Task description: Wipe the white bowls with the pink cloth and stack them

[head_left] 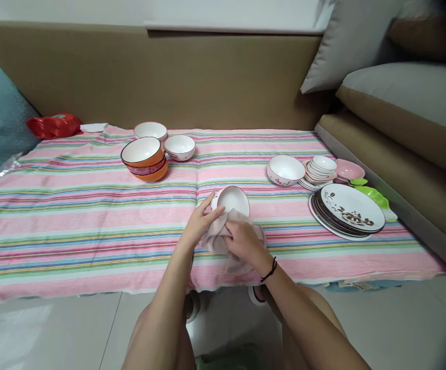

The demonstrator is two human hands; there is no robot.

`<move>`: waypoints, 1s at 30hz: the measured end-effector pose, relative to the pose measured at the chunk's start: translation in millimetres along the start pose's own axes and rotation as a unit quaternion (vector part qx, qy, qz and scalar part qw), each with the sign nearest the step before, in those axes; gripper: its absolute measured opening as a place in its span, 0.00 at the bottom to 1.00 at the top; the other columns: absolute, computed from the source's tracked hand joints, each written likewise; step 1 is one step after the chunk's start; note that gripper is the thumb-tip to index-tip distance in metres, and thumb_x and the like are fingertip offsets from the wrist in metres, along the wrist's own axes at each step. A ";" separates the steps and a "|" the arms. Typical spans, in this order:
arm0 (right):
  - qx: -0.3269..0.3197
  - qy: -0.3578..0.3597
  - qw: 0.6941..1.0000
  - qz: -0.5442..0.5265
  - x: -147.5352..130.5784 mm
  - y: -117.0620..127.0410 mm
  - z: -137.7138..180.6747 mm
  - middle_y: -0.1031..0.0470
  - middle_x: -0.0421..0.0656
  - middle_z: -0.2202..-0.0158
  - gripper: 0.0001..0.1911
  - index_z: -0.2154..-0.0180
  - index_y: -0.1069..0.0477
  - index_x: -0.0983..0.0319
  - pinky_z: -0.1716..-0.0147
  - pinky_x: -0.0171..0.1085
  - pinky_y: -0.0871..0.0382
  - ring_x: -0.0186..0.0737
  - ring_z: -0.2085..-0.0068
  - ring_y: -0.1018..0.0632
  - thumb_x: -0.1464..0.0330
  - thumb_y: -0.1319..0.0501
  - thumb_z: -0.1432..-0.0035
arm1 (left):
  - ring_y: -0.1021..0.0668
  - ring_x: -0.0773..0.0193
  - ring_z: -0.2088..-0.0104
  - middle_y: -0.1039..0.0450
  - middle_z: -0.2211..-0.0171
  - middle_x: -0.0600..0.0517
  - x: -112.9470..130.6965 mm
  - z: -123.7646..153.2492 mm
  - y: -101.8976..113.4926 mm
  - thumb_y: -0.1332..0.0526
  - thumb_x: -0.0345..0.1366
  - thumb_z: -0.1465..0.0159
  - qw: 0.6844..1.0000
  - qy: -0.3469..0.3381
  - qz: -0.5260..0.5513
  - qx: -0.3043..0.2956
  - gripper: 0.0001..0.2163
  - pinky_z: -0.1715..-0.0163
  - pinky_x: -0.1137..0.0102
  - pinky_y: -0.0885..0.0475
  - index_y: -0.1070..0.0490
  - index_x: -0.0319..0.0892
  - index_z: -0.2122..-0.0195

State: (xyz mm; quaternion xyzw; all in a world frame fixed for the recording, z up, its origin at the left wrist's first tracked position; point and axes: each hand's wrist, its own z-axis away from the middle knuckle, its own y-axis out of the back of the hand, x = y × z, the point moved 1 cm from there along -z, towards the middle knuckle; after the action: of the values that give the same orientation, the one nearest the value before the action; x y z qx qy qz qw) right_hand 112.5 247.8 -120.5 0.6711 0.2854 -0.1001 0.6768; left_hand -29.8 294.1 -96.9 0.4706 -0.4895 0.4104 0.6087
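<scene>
left hand [200, 221] grips red-rimmed bowl [234, 199]; right hand [243, 239] clutches cloth [216, 237] against it. wiping seems unfinished; whether other bowls [285, 168] are done is unclear.

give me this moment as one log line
left hand: holds tilted white bowl | right hand: holds cloth at bowl's near rim | left side: bowl stack | right side: plate stack

No lettering or numbers can be read, apparently, at this size.
</scene>
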 end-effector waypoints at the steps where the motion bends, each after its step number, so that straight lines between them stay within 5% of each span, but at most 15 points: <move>1: 0.004 0.008 0.999 -0.032 -2.3 1.3 1.2 0.22 0.44 0.67 0.08 0.62 0.26 0.62 0.67 0.38 0.33 0.42 0.67 0.23 0.71 0.43 0.42 | 0.38 0.49 0.34 0.39 0.35 0.49 0.7 -0.1 0.9 0.36 0.45 0.40 1.000 0.000 0.001 0.004 0.28 0.39 0.60 0.38 0.33 0.47 0.39; 5: -0.004 0.046 0.995 -0.091 1.9 4.3 5.9 0.22 0.42 0.62 0.09 0.58 0.27 0.60 0.63 0.37 0.31 0.40 0.63 0.23 0.70 0.42 0.40 | 0.32 0.47 0.39 0.36 0.37 0.46 -5.2 0.7 4.8 0.37 0.48 0.40 1.000 0.025 0.002 0.004 0.32 0.45 0.60 0.32 0.38 0.46 0.36; 10: 0.078 0.058 0.994 0.047 20.7 1.9 3.9 0.31 0.52 0.41 0.22 0.45 0.31 0.62 0.43 0.50 0.39 0.53 0.40 0.33 0.69 0.39 0.41 | 0.24 0.54 0.52 0.34 0.42 0.43 -13.9 2.7 4.5 0.37 0.51 0.40 0.997 0.048 0.045 -0.026 0.39 0.59 0.64 0.25 0.50 0.48 0.31; 14: 0.042 0.015 0.995 0.085 13.7 3.9 -1.1 0.21 0.52 0.59 0.13 0.57 0.25 0.64 0.59 0.42 0.34 0.49 0.56 0.23 0.66 0.45 0.34 | 0.24 0.55 0.51 0.32 0.45 0.43 -11.6 3.0 4.9 0.34 0.50 0.43 0.996 0.064 0.051 -0.029 0.41 0.56 0.64 0.27 0.50 0.49 0.31; 16: 0.038 -0.012 0.996 0.076 4.5 7.5 -2.0 0.22 0.48 0.68 0.16 0.64 0.25 0.63 0.68 0.37 0.39 0.44 0.66 0.23 0.62 0.47 0.32 | 0.25 0.54 0.52 0.30 0.48 0.42 -9.8 3.0 6.1 0.33 0.50 0.44 0.997 0.066 0.039 -0.018 0.40 0.54 0.63 0.28 0.46 0.46 0.33; 21: 0.063 0.008 0.998 0.016 -2.3 10.9 -1.9 0.24 0.45 0.72 0.19 0.67 0.26 0.63 0.70 0.36 0.41 0.40 0.70 0.25 0.58 0.48 0.32 | 0.25 0.55 0.52 0.28 0.51 0.46 -14.3 2.2 5.9 0.38 0.53 0.39 0.998 0.031 0.038 -0.027 0.31 0.53 0.64 0.30 0.38 0.45 0.38; 25: 0.078 0.068 0.995 0.006 14.1 2.5 -3.5 0.22 0.49 0.56 0.14 0.56 0.26 0.62 0.53 0.41 0.34 0.47 0.53 0.24 0.60 0.42 0.36 | 0.26 0.55 0.48 0.27 0.50 0.44 -29.4 0.9 2.1 0.45 0.54 0.35 1.000 -0.017 -0.006 -0.020 0.24 0.47 0.65 0.34 0.30 0.40 0.49; 27: 0.103 0.080 0.991 0.015 23.4 -5.9 -4.7 0.28 0.53 0.44 0.24 0.45 0.32 0.63 0.41 0.50 0.42 0.51 0.41 0.30 0.59 0.38 0.39 | 0.29 0.56 0.43 0.29 0.46 0.44 -38.4 2.0 -0.8 0.47 0.53 0.34 0.999 -0.036 -0.021 -0.022 0.24 0.42 0.65 0.37 0.33 0.40 0.46; 30: 0.119 0.070 0.990 0.023 32.5 -21.2 -5.7 0.36 0.56 0.37 0.32 0.39 0.38 0.66 0.36 0.55 0.49 0.53 0.34 0.39 0.59 0.38 0.39 | 0.34 0.57 0.38 0.35 0.39 0.45 -50.8 6.3 -6.6 0.49 0.51 0.32 0.996 -0.087 -0.033 -0.018 0.25 0.37 0.63 0.42 0.39 0.41 0.39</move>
State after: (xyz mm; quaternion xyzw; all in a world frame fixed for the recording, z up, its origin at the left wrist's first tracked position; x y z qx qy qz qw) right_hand 126.5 259.7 -155.1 0.7590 0.3027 -0.0703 0.5721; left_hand -34.1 284.6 -147.4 0.5095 -0.5319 0.3391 0.5853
